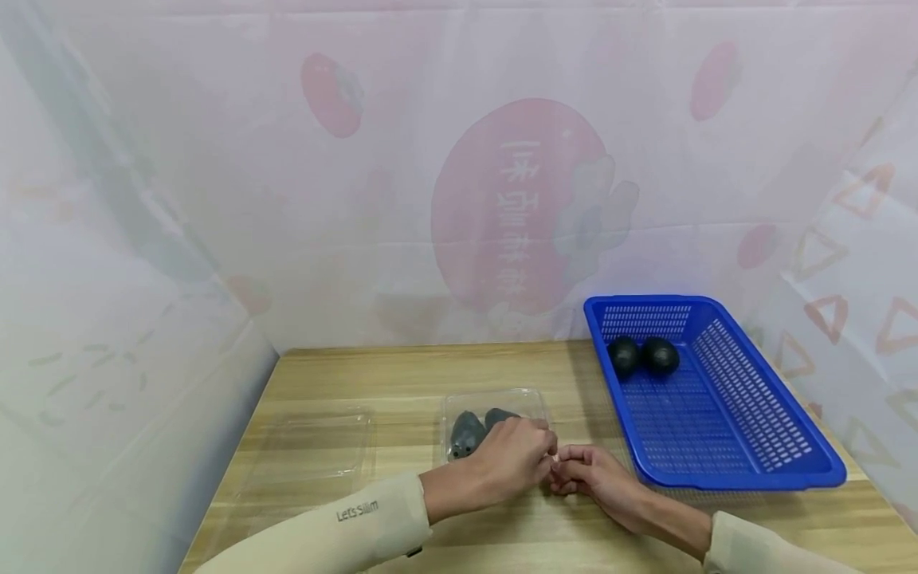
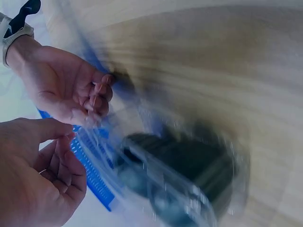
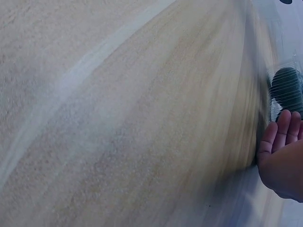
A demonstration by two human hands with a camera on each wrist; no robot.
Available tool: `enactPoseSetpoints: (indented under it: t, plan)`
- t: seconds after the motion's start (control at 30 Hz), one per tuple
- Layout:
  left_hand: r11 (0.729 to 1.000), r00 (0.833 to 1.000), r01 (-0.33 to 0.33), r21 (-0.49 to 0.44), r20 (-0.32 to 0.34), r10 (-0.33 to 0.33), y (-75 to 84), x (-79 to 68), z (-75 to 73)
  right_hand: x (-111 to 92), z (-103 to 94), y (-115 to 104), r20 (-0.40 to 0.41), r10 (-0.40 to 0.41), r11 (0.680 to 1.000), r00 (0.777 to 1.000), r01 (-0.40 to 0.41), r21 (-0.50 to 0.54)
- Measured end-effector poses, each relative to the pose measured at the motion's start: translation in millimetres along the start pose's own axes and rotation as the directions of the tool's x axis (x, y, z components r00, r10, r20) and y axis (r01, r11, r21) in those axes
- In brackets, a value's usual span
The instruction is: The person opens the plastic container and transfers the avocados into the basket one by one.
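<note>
A clear plastic container (image 1: 534,396) holding dark green avocados (image 1: 467,433) sits at mid-table. My left hand (image 1: 505,458) reaches across its front and pinches the right-hand edge between thumb and forefinger. Close against it, my right hand (image 1: 598,484) has its fingers curled at the same corner and grips the thin plastic there. Motion blurs the container in the left wrist view, where both hands meet at its edge. In the right wrist view, the right hand (image 3: 284,158) shows only at the far right, below an avocado (image 3: 286,87).
To the right stands a blue basket (image 1: 724,430) with two dark avocados (image 1: 660,356) at its far left end. Another clear plastic container (image 1: 308,446) lies on the wooden table (image 1: 402,371) at the left. Printed cloth walls (image 1: 373,263) surround the back and sides.
</note>
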State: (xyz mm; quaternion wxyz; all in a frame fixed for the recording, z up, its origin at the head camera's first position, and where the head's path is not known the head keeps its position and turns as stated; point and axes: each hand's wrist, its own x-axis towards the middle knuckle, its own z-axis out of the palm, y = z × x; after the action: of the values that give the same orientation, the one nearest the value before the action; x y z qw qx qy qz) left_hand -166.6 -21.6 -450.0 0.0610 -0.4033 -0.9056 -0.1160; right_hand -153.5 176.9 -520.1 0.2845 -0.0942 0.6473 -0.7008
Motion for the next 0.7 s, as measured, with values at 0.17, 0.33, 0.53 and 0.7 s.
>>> enactPoseSetpoints:
  t: [0.17,0.33,0.53,0.7]
  plan:
    - [0.998,0.999,0.003,0.055,-0.038,-0.001,-8.9,-8.6,-13.3,-1,0.0,0,-0.019,-0.007,0.998,1.000,0.006,-0.070]
    - [0.998,0.997,0.051,0.036,-0.065,-0.049,-19.1,-19.0,-24.4,-3,1.0,-4,-0.066,0.001,0.985,0.998,-0.013,-0.172]
    - [0.991,0.985,0.122,-0.063,-0.114,-0.129,-32.5,-34.9,-37.8,-6,5.7,-15,-0.086,-0.060,0.916,0.994,0.021,-0.401]
    - [0.969,0.966,0.194,-0.152,-0.145,-0.216,-45.1,-50.4,-43.8,-8,8.7,-23,-0.098,-0.195,0.752,0.976,0.084,-0.653]
